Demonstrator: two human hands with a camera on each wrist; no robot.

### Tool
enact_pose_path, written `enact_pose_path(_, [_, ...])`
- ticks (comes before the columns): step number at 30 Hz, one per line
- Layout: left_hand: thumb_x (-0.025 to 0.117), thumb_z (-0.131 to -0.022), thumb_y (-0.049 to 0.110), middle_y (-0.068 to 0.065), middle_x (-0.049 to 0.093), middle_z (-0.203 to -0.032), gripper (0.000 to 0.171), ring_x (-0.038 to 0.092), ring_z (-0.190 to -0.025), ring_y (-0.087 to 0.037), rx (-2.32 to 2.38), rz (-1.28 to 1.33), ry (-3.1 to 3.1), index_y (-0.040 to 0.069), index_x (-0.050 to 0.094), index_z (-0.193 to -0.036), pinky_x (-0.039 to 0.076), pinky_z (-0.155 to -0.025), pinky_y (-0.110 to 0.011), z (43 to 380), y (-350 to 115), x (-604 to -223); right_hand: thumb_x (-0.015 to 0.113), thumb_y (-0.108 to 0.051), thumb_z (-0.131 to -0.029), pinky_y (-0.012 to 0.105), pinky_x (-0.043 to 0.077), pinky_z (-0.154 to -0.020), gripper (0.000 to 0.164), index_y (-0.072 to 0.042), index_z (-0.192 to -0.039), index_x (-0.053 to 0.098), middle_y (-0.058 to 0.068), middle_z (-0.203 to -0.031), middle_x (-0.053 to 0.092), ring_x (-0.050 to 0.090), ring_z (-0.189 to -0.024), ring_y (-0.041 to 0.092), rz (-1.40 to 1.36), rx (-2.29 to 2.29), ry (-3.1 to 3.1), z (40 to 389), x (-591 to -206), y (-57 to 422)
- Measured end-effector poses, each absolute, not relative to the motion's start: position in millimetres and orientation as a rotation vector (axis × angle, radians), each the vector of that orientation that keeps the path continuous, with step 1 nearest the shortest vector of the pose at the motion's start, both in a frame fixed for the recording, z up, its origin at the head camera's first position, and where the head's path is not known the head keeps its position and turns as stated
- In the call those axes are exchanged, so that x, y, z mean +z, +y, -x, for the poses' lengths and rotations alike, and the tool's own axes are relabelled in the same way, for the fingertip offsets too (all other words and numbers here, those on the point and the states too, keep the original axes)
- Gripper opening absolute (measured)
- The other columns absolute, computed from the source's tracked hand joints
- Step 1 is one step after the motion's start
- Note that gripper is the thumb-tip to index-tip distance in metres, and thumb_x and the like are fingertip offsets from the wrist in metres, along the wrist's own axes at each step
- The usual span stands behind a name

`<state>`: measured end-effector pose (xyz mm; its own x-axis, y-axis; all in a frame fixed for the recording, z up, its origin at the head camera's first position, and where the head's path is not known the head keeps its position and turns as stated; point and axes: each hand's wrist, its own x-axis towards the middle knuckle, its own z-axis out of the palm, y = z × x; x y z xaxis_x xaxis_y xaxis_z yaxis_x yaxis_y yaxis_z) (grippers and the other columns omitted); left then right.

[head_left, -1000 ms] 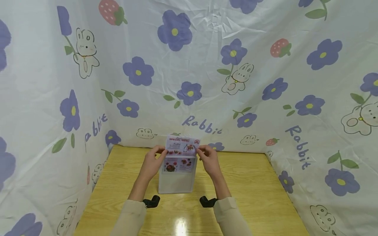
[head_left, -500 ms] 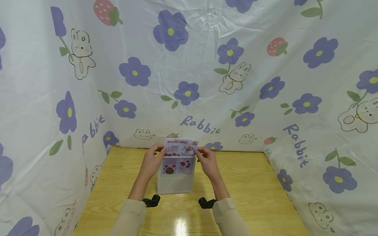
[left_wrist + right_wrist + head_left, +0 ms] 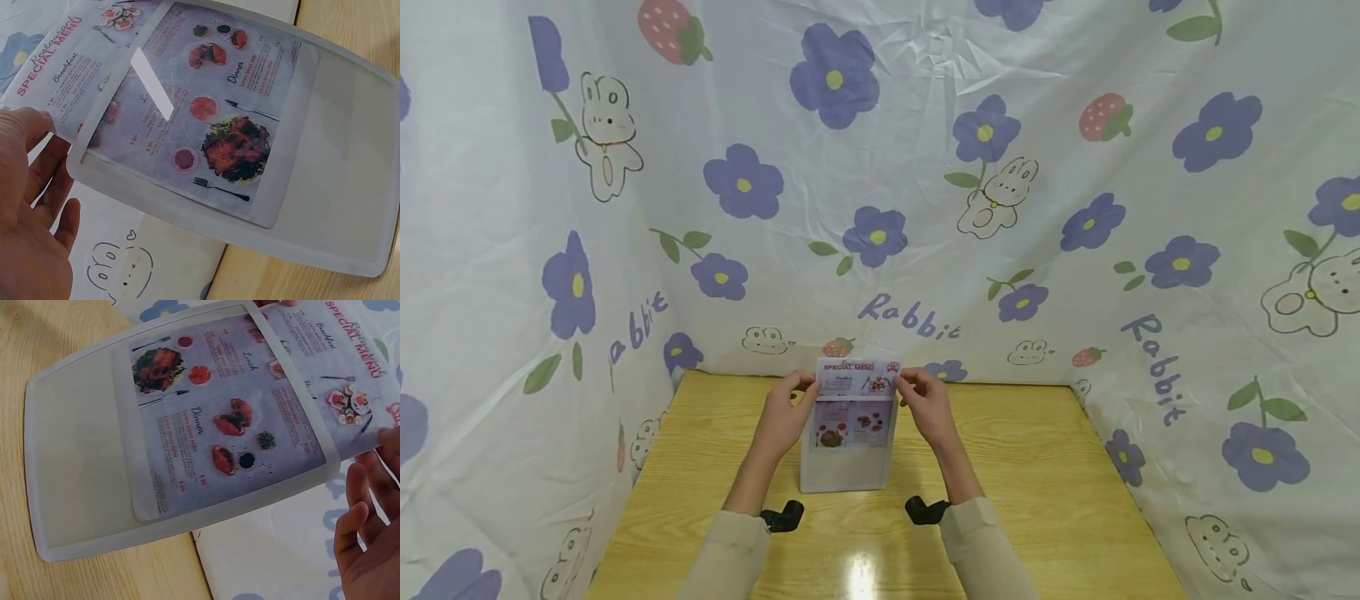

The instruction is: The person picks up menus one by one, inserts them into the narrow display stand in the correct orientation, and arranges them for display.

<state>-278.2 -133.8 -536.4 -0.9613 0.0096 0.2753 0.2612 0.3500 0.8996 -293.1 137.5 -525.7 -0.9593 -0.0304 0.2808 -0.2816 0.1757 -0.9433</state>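
Note:
A printed menu sheet [image 3: 855, 377] headed "SPECIAL MENU" sits partly inside a white-framed clear holder [image 3: 844, 472] that stands on the table. The sheet's top part sticks out above the holder's upper edge; its lower part shows through the clear front. My left hand [image 3: 786, 408] pinches the sheet's left edge, thumb in front, as the left wrist view shows with the thumb [image 3: 28, 125]. On the opposite edge my right hand [image 3: 928, 404] pinches the sheet between thumb and fingers. Below the sheet's bottom edge, the holder's pale back panel [image 3: 340, 131] is visible.
The wooden table [image 3: 1022, 483] extends to both sides of the holder. A white cloth [image 3: 880, 150] printed with flowers and rabbits hangs at the back and sides. Black wrist cameras [image 3: 782, 517] are strapped near both sleeves.
The menu sheet has slid further down into the holder, so less of it sticks out at the top. Both hands keep their hold on its edges.

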Motion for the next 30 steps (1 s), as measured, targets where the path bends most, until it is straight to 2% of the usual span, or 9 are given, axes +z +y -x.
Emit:
enact_pose_path(3, [0.062, -0.111, 0.033, -0.008, 0.072, -0.120, 0.021, 0.062, -0.119, -0.026, -1.640, 0.244, -2.405, 0.014, 0.069, -0.117, 0.043, -0.106, -0.050, 278, -134, -537, 0.070, -0.014, -0.106, 0.024, 0.054, -0.072, 0.014, -0.003, -0.112, 0.077, 0.019, -0.111, 0.074, 0.062, -0.082, 0.043, -0.296, 1.863, -2.256, 294, -523, 137])
enact_pose_path(5, [0.062, -0.111, 0.033, -0.008, 0.071, -0.122, 0.022, 0.062, -0.121, -0.027, -1.634, 0.245, -2.412, 0.014, 0.070, -0.118, 0.043, -0.107, -0.050, 278, -134, -537, 0.070, -0.013, -0.106, 0.024, 0.054, -0.071, 0.014, -0.002, -0.111, 0.077, 0.018, -0.111, 0.073, 0.061, -0.083, 0.047, -0.292, 1.864, -2.254, 294, -522, 137])
enact_pose_path(8, [0.062, -0.111, 0.035, -0.009, 0.070, -0.125, 0.025, 0.061, -0.123, -0.028, -1.636, 0.243, -2.414, 0.013, 0.069, -0.121, 0.043, -0.107, -0.052, 279, -134, -538, 0.070, -0.012, -0.105, 0.025, 0.055, -0.071, 0.014, -0.001, -0.110, 0.076, 0.018, -0.110, 0.073, 0.063, -0.082, 0.044, -0.289, 1.860, -2.252, 295, -522, 137])
enact_pose_path(13, [0.064, -0.110, 0.036, -0.008, 0.069, -0.128, 0.026, 0.060, -0.127, -0.028, -1.706, 0.235, -2.388, 0.015, 0.068, -0.124, 0.042, -0.111, -0.054, 279, -134, -534, 0.071, -0.014, -0.105, 0.034, 0.059, -0.074, 0.014, -0.001, -0.109, 0.076, 0.017, -0.109, 0.073, 0.064, -0.077, 0.028, -0.277, 1.854, -2.254, 295, -527, 136])
enact_pose_path(16, [0.065, -0.110, 0.037, -0.008, 0.069, -0.127, 0.026, 0.060, -0.126, -0.028, -1.727, 0.236, -2.374, 0.015, 0.068, -0.123, 0.042, -0.112, -0.054, 280, -133, -531, 0.072, -0.016, -0.105, 0.033, 0.058, -0.075, 0.014, -0.003, -0.108, 0.077, 0.016, -0.109, 0.073, 0.062, -0.074, 0.018, -0.264, 1.851, -2.265, 295, -529, 136])
enact_pose_path(18, [0.064, -0.110, 0.037, -0.008, 0.069, -0.126, 0.026, 0.060, -0.126, -0.028, -1.724, 0.232, -2.372, 0.014, 0.068, -0.122, 0.042, -0.112, -0.054, 281, -133, -529, 0.072, -0.016, -0.104, 0.028, 0.056, -0.074, 0.014, -0.004, -0.108, 0.077, 0.015, -0.110, 0.073, 0.059, -0.072, 0.011, -0.259, 1.851, -2.268, 294, -530, 135])
enact_pose_path(22, [0.064, -0.110, 0.036, -0.009, 0.070, -0.126, 0.026, 0.060, -0.125, -0.028, -1.705, 0.223, -2.369, 0.014, 0.068, -0.123, 0.042, -0.111, -0.052, 282, -134, -529, 0.073, -0.017, -0.104, 0.023, 0.052, -0.072, 0.014, -0.005, -0.109, 0.078, 0.016, -0.111, 0.073, 0.056, -0.070, 0.008, -0.258, 1.846, -2.269, 292, -531, 135])
enact_pose_path(25, [0.064, -0.110, 0.034, -0.009, 0.070, -0.124, 0.023, 0.061, -0.123, -0.028, -1.700, 0.232, -2.360, 0.013, 0.069, -0.121, 0.043, -0.110, -0.051, 283, -134, -530, 0.073, -0.018, -0.104, 0.023, 0.048, -0.065, 0.016, -0.004, -0.111, 0.078, 0.018, -0.109, 0.072, 0.056, -0.068, 0.012, -0.241, 1.827, -2.283, 291, -533, 134])
enact_pose_path(30, [0.063, -0.111, 0.032, -0.009, 0.071, -0.123, 0.021, 0.063, -0.120, -0.027, -1.689, 0.253, -2.354, 0.014, 0.070, -0.120, 0.045, -0.108, -0.050, 282, -135, -533, 0.072, -0.014, -0.104, 0.024, 0.045, -0.063, 0.016, 0.000, -0.111, 0.076, 0.021, -0.118, 0.069, 0.052, -0.067, 0.012, -0.250, 1.839, -2.276, 289, -538, 132])
